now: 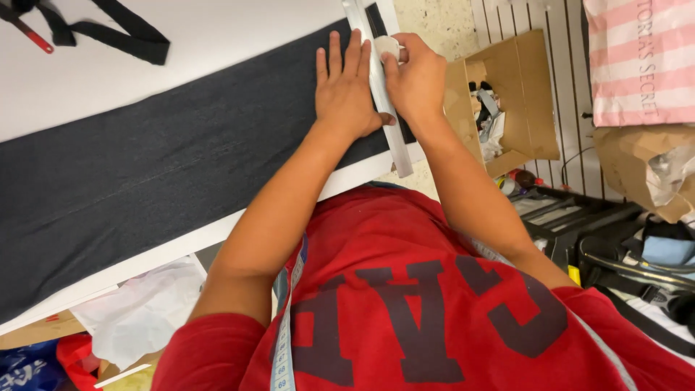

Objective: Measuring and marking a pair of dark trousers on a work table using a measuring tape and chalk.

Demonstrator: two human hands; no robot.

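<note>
At the far left a black strap (pixel 108 32) and a red-handled tool (pixel 32 36) lie on the bare white table (pixel 217 43), with open surface between them and the cloth. The dark grey fabric (pixel 159 159) runs in a wide band across the table, its near edge close to the table's front edge. The left hand (pixel 347 90) lies flat on the fabric's right end, fingers spread and pressed down, its thumb side touching a pale metal ruler (pixel 384 94) that crosses the cloth's end (the ruler overhangs the table's front edge). Just right of it the right hand (pixel 416 80) is curled, fingertips pinching a small white piece, perhaps chalk (pixel 387 47), against the ruler. Further right, off the table, stands an open cardboard box (pixel 521 94), then a pink striped bag (pixel 637 58)
</note>
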